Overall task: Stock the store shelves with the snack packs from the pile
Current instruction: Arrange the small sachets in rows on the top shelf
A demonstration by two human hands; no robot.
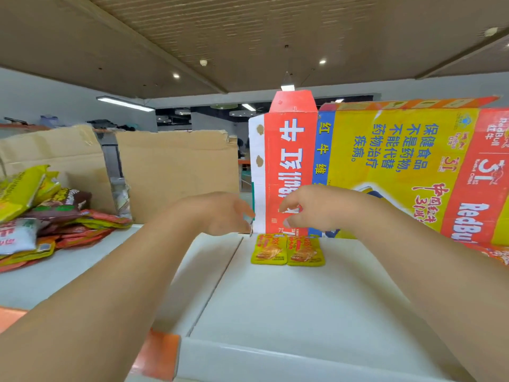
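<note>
White shelf [289,299], brown cardboard [176,172], lit ceiling [248,28].

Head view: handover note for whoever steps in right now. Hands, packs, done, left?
Left hand: hovers over the shelf, fingers curled. There is a small shiny edge at its fingertips; cannot tell if it holds anything.
Right hand: relaxed, holds nothing, just above the yellow packs.
Those two packs lie flat, side by side, at the back of the shelf against the printed cardboard.
The pile sits to the left, many packs in it.
Done: two placed. Left: the pile.
</note>
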